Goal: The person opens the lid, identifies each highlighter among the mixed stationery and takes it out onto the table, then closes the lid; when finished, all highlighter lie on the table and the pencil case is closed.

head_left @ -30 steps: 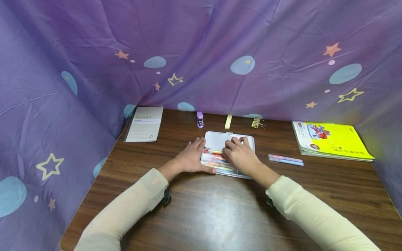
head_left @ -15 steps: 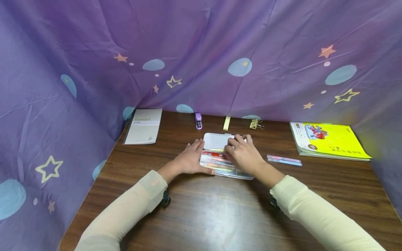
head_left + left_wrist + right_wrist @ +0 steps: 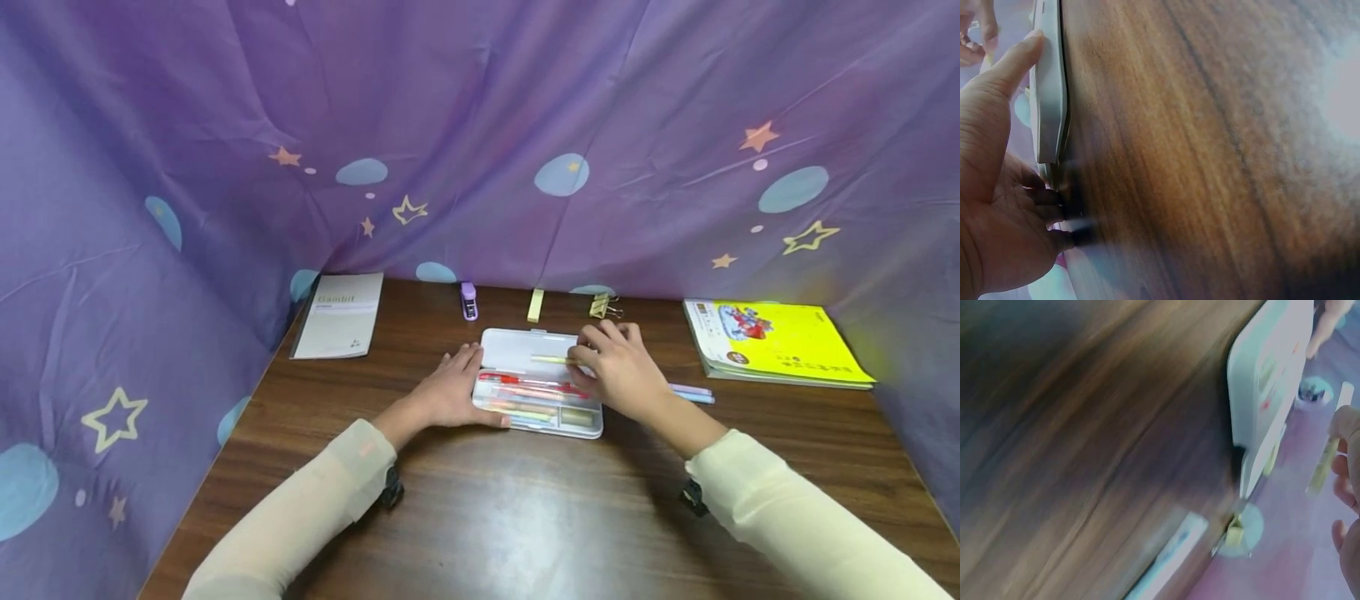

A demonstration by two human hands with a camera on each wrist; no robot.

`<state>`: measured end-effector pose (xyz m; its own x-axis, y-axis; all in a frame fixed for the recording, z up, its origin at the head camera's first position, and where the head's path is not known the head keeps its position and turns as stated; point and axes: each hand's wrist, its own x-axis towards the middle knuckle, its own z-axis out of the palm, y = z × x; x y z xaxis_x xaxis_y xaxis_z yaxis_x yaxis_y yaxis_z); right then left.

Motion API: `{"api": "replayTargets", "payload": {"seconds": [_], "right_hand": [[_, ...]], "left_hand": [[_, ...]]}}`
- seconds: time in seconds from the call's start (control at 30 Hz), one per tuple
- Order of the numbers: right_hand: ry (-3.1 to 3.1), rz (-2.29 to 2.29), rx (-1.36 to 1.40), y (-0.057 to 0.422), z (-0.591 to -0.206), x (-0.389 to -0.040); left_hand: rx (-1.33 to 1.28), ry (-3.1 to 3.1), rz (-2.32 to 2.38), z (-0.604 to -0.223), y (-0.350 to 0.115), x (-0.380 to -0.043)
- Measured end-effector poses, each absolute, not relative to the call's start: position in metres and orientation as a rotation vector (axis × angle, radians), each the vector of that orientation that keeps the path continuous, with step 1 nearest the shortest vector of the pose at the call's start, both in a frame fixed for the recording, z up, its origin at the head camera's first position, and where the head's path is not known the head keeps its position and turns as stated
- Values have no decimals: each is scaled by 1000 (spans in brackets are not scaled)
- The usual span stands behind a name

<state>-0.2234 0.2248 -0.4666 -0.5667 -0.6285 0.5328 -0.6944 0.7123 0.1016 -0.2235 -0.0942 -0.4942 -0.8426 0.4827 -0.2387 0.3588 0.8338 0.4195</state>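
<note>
A white pencil case (image 3: 525, 343) lies with its lid folded back on the table. Inside its tray are a red pen (image 3: 495, 378), several pale coloured pens (image 3: 525, 410) and a small pale block (image 3: 576, 417) in the front right compartment. My left hand (image 3: 448, 392) rests along the case's left side, its fingers stretched out and the thumb on the front rim (image 3: 1049, 94). Above the right part of the lid, my right hand (image 3: 618, 371) pinches a slim yellow pen (image 3: 550, 359) between thumb and fingers. The right wrist view shows that yellow pen (image 3: 1324, 464) raised off the case.
Pink and blue pens (image 3: 692, 398) lie right of the case, partly behind the right wrist. Along the back stand a purple stapler (image 3: 468, 302), a yellow strip (image 3: 536, 306) and a binder clip (image 3: 602, 306). A notebook (image 3: 339, 317) lies left, yellow books (image 3: 787, 346) right.
My right hand has drawn back to the right and up from the tray with the yellow pen, uncovering the red pen and the small block. The left hand stays at the case.
</note>
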Motion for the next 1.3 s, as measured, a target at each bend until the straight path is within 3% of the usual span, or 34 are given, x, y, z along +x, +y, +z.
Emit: {"api": "replayTargets", "payload": {"seconds": [0.37,0.77,1.3], "right_hand": [[-2395,176,952,283,-463,-210],[-2381,128,995,342,-491,-192],[-2312,0,999,372,-520,-186]], "left_hand": [[632,2681,515,-494,-93,-221],[634,2684,511,-495,-92,-220],[653,2684,522,-494,-91,-222]]}}
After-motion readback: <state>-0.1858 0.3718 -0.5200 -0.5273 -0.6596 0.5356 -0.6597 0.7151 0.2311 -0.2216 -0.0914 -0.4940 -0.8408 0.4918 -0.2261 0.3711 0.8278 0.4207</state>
